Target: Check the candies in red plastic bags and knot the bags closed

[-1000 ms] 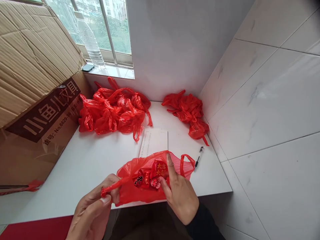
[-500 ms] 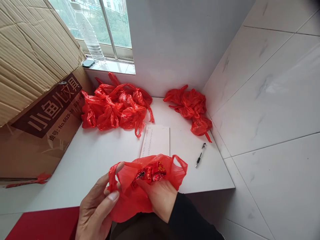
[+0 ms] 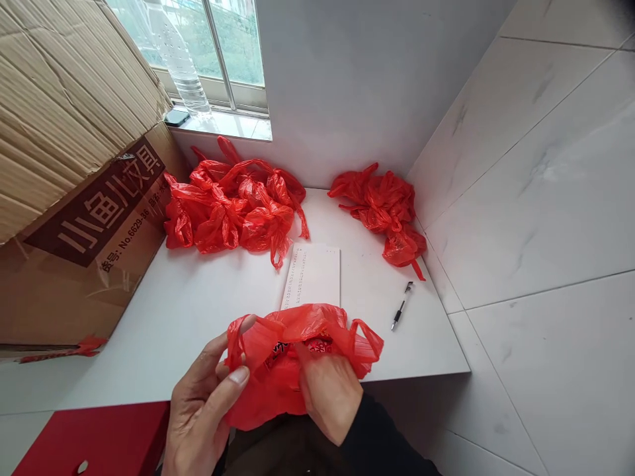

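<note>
A thin red plastic bag (image 3: 270, 390) is at the table's front edge, its mouth facing up. My left hand (image 3: 208, 403) is closed on the bag's left handle, thumb and fingers pinching the plastic. Inside the opening is my right hand (image 3: 330, 390); its fingertips are hidden in the bag. Small red printed packets (image 3: 321, 345) with dark and pink lettering show around those fingers. The bag's right handle loop (image 3: 370, 340) hangs free, beside my right wrist.
Several tied red bags (image 3: 228, 211) lie at the back left, with more red bags (image 3: 381, 211) at the back right. A white printed pad (image 3: 315, 277) and a pen (image 3: 401, 306) rest on the table. A cardboard box (image 3: 94, 218) stands left; a water bottle (image 3: 183, 73) is by the window.
My right hand has pushed a little deeper into the bag, covering more of the packets. Both hands and the bag sit slightly further right in view.
</note>
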### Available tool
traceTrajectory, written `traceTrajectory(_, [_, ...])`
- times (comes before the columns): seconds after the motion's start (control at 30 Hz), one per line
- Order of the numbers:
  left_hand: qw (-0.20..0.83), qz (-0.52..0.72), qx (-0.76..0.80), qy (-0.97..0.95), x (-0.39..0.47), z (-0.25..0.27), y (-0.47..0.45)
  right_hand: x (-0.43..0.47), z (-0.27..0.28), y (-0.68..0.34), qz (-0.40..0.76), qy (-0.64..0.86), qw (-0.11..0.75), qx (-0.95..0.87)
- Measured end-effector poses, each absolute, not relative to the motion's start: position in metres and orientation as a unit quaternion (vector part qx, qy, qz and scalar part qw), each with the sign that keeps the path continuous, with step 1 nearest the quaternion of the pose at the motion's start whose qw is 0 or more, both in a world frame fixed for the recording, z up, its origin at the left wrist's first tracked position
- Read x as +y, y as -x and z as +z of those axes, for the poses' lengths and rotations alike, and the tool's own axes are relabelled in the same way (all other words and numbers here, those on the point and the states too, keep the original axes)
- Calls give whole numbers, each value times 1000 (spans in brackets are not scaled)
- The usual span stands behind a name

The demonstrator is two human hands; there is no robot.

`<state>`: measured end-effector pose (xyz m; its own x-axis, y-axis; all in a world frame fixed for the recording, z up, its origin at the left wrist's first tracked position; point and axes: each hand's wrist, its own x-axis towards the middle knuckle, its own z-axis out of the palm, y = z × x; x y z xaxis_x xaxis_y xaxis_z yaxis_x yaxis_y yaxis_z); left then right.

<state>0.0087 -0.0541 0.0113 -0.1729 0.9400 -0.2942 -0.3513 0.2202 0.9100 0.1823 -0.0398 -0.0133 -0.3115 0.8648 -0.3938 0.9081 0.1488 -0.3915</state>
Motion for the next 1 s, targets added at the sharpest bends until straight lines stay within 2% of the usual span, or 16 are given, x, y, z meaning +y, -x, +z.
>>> traceTrajectory(0.4, [564,556,511,-333,-54,9,-9,-59,-6,-206,-282,-652,64,701])
traceTrajectory(0.47, [565,553,509,-341,-56,9,-8,-62,3,-212,-303,-651,11,695])
traceTrajectory(0.6, [574,549,513,-326,-57,14,-10,-65,36,-229,-380,-619,-191,660])
traceTrajectory(0.67, [572,550,521,-315,-56,16,-10,-63,48,-238,-388,-614,-213,653])
traceTrajectory(0.73, [565,553,523,-320,-56,15,-10,-60,49,-242,-371,-626,-137,672])
traceTrajectory(0.87, [568,540,505,-360,-61,9,-8,-54,19,-239,-286,-628,81,719])
traceTrajectory(1.0, [561,513,508,-406,-64,7,-10,-48,-6,-235,-260,-620,117,731])
